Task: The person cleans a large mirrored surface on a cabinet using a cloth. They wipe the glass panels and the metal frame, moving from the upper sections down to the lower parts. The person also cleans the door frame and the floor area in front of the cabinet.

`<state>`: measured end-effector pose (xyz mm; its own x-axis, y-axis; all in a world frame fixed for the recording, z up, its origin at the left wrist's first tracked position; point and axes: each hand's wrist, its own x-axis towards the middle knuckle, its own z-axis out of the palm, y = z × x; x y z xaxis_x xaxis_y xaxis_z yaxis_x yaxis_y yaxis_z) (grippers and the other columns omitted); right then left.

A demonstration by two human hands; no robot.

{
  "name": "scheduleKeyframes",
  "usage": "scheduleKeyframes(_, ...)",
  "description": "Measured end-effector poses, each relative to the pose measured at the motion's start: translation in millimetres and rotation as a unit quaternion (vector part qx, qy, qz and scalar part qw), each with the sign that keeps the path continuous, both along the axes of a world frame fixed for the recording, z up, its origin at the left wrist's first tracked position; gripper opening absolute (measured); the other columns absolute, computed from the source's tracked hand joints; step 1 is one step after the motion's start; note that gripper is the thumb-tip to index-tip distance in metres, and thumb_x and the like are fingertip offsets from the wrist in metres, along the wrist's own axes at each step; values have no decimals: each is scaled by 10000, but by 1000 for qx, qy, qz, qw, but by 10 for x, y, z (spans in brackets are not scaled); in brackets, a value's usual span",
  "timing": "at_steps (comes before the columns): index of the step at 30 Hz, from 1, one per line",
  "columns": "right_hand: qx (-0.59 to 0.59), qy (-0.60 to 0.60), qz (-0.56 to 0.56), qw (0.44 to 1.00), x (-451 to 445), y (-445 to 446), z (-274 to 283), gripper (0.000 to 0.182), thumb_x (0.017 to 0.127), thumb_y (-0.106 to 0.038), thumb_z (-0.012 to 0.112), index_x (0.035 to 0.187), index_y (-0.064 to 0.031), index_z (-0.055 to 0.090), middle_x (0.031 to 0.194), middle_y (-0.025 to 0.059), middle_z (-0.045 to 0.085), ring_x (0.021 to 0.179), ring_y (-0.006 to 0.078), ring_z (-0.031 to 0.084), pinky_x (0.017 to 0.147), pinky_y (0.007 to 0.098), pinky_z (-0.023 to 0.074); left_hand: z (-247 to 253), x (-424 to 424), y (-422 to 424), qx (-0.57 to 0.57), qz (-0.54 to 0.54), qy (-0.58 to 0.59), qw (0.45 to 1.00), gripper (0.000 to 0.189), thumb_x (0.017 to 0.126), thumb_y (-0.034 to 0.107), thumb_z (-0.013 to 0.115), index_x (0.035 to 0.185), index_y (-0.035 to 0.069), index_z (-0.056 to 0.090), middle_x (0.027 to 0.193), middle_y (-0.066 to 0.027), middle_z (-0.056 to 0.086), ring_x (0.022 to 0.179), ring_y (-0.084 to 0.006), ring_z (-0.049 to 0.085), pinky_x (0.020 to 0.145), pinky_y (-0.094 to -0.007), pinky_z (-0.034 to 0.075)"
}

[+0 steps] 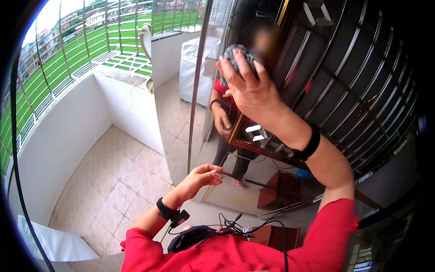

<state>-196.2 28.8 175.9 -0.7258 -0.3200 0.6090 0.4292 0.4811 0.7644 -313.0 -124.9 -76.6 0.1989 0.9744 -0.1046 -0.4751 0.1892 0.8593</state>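
Note:
My right hand (249, 81) is raised at the upper middle, its fingers spread over a bunched grey-blue cloth (232, 56) held against a tall reflective glass panel (214, 149). Lower and to the left, my left hand (204, 177) is held in front of the panel with its fingers partly curled and nothing seen in it. Both wrists wear black bands. The glass mirrors a person in red, a wooden-framed item and a white covered object. Part of the cloth is hidden under my right fingers.
A low white balcony wall (64, 115) with metal railings (112, 30) curves along the left, above a tiled floor (115, 190). Black cables (238, 227) hang at my chest near a brown wooden object (277, 237). Dark metal bars (350, 78) fill the upper right.

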Motion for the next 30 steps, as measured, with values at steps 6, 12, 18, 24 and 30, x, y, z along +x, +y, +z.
scheduleKeyframes(6, -90, 43, -45, 994, -64, -52, 1020, 451, 890, -134, 616, 1334, -68, 565, 1344, 135, 525, 1229, 382, 457, 984, 479, 417, 12, -279, -150, 8, 18, 32, 999, 356, 1014, 219, 577, 1300, 11, 544, 1091, -83, 657, 1000, -182, 648, 930, -328, 514)
scheduleKeyframes(12, 22, 43, -110, 993, -101, -285, 2201, 459, 897, -130, 531, 1350, -67, 560, 1449, 172, 477, 1338, 356, 438, 1137, 488, 317, 31, -360, -165, 37, -5, 71, 997, 369, 1019, 229, 568, 1302, -5, 532, 1107, -90, 655, 1012, -178, 646, 924, -325, 510)
scheduleKeyframes(18, 9, 216, 8, 976, -309, 82, 3224, 454, 891, -46, 554, 1332, 29, 473, 1440, 305, 404, 1229, 449, 524, 1054, 426, 457, -7, -512, -240, 50, -22, 80, 995, 377, 1012, 217, 583, 1298, -25, 538, 1123, -97, 657, 1013, -186, 653, 929, -331, 518)
scheduleKeyframes(24, 33, 250, 55, 966, -397, 137, 3391, 214, 843, -29, 659, 1041, 23, 598, 1121, 239, 585, 1005, 382, 615, 822, 444, 517, -9, -760, -418, 34, 38, 87, 995, 358, 1018, 192, 562, 1291, -38, 537, 1128, -133, 660, 1030, -210, 662, 933, -339, 523)
scheduleKeyframes(30, 81, 104, 32, 991, -428, 277, 2560, 360, 844, -103, 646, 1195, -32, 605, 1210, 125, 595, 1153, 311, 551, 976, 483, 420, -104, -803, -435, 33, 42, 107, 993, 337, 1022, 185, 551, 1273, -39, 546, 1113, -137, 663, 1016, -212, 667, 925, -338, 527)
